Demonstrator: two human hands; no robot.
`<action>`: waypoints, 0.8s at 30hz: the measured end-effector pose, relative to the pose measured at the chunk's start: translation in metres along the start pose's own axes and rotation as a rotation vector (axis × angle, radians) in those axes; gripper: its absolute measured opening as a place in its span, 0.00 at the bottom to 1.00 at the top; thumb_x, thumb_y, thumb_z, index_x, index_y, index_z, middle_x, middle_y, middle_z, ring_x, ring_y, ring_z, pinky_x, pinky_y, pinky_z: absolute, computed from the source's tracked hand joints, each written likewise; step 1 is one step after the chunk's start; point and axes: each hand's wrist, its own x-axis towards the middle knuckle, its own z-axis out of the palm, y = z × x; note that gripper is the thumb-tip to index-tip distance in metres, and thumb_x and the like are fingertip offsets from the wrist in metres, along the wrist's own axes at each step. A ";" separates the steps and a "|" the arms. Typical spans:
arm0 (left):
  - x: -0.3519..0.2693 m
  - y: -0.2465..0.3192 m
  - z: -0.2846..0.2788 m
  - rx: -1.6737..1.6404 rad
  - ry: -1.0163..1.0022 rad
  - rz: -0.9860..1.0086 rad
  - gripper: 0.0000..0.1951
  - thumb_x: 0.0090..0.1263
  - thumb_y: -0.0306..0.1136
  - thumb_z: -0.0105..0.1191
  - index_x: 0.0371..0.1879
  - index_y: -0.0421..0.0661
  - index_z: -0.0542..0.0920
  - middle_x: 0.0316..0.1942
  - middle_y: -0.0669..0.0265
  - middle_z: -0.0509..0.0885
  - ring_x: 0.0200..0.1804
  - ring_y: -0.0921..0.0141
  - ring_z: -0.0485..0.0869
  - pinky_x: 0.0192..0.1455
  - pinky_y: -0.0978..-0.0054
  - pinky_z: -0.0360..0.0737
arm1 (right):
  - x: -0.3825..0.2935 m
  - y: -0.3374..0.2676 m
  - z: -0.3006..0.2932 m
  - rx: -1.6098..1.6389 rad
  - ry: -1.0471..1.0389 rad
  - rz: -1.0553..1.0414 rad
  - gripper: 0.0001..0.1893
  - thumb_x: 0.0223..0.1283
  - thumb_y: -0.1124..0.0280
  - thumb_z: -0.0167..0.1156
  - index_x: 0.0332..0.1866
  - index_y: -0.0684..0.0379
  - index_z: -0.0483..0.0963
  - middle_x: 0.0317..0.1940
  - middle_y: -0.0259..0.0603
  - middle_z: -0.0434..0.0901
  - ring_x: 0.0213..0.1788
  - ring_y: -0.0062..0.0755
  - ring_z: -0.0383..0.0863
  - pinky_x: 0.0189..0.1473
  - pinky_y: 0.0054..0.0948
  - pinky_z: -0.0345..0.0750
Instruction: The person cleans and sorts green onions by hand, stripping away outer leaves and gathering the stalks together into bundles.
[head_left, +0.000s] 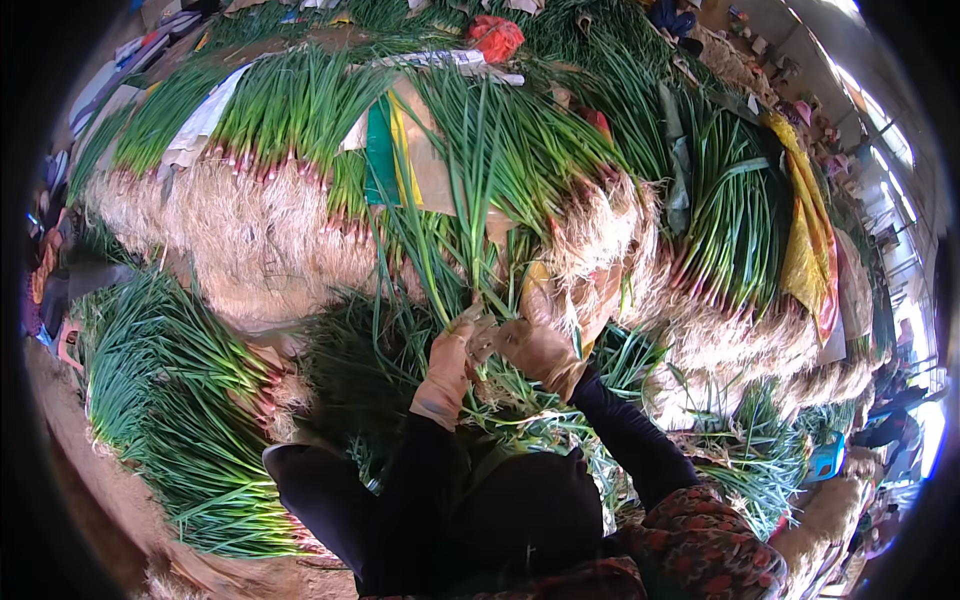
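My left hand (450, 367), in a pale glove, is closed around a few green onions (474, 225). Their long leaves fan upward and away from me, while the lower ends are partly hidden by my fingers. Close beside it, my right hand (541, 352), gloved as well, has its fingers bent in towards the left fingertips; what lies between them is too small to make out. Just beyond the right hand sits a bunch of green onions (517, 157) with its pale roots (600, 225) towards me. Loose leaves and trimmings (540, 416) lie below both hands.
Green onions (292, 105) with matted roots line the far side. More bundles (187, 390) lie on the left. A yellow woven sack (802, 225) drapes over onions at right, near a blue plastic object (826, 456). A red plastic bag (495, 37) lies at the back.
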 end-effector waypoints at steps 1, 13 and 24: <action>0.008 -0.008 -0.011 -0.028 -0.028 0.020 0.21 0.72 0.36 0.40 0.63 0.45 0.65 0.57 0.55 0.73 0.43 0.71 0.80 0.41 0.76 0.78 | 0.000 0.016 0.001 -0.059 -0.092 0.171 0.07 0.60 0.68 0.52 0.34 0.60 0.71 0.16 0.41 0.72 0.16 0.37 0.74 0.20 0.34 0.74; 0.014 -0.010 -0.025 0.007 0.174 0.243 0.16 0.71 0.31 0.44 0.56 0.43 0.73 0.48 0.61 0.79 0.30 0.82 0.75 0.26 0.88 0.69 | 0.139 0.035 0.006 0.099 -0.267 0.566 0.16 0.59 0.58 0.54 0.39 0.62 0.76 0.31 0.51 0.80 0.36 0.48 0.79 0.43 0.39 0.74; 0.016 -0.013 -0.026 0.180 0.285 0.156 0.17 0.74 0.40 0.40 0.55 0.46 0.73 0.49 0.63 0.80 0.27 0.75 0.82 0.19 0.88 0.64 | 0.118 0.034 0.013 0.368 -0.194 0.731 0.21 0.58 0.52 0.56 0.39 0.64 0.73 0.31 0.56 0.80 0.36 0.50 0.80 0.40 0.38 0.75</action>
